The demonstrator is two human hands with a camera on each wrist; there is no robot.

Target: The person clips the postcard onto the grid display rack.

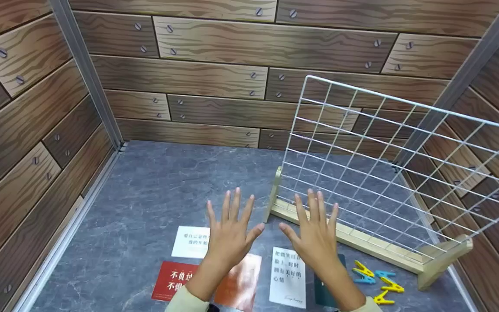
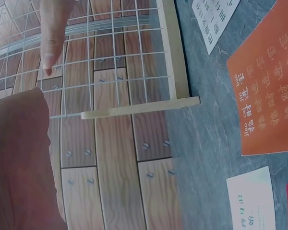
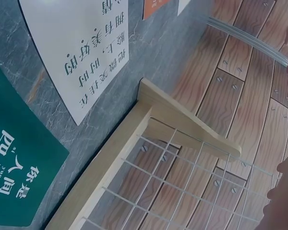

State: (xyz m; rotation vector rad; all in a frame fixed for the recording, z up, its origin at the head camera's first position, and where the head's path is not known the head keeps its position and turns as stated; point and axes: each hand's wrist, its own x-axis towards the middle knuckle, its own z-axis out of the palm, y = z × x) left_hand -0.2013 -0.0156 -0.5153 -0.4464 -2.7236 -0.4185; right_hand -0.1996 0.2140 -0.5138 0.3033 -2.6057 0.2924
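Observation:
My left hand (image 1: 230, 238), palm down with fingers spread, holds nothing. It overlaps a white card (image 1: 184, 249) and an orange card (image 1: 245, 281) in the head view, beside a red card (image 1: 169, 277). My right hand (image 1: 317, 238) is likewise spread with straight fingers and nothing in it. Below it lie a white card with dark characters (image 1: 287, 281) and a dark green card (image 1: 324, 294), partly hidden by the forearm. Behind the right fingertips stands a white wire grid (image 1: 388, 143) in a pale wooden base (image 1: 379, 245). Its bars also show beside the left thumb in the left wrist view.
Several yellow and blue clips, among them a yellow clip (image 1: 391, 285) and a blue clip (image 1: 364, 278), lie right of the green card. Wood-patterned walls (image 1: 215, 73) enclose the grey marbled surface (image 1: 167, 182) at the back and both sides.

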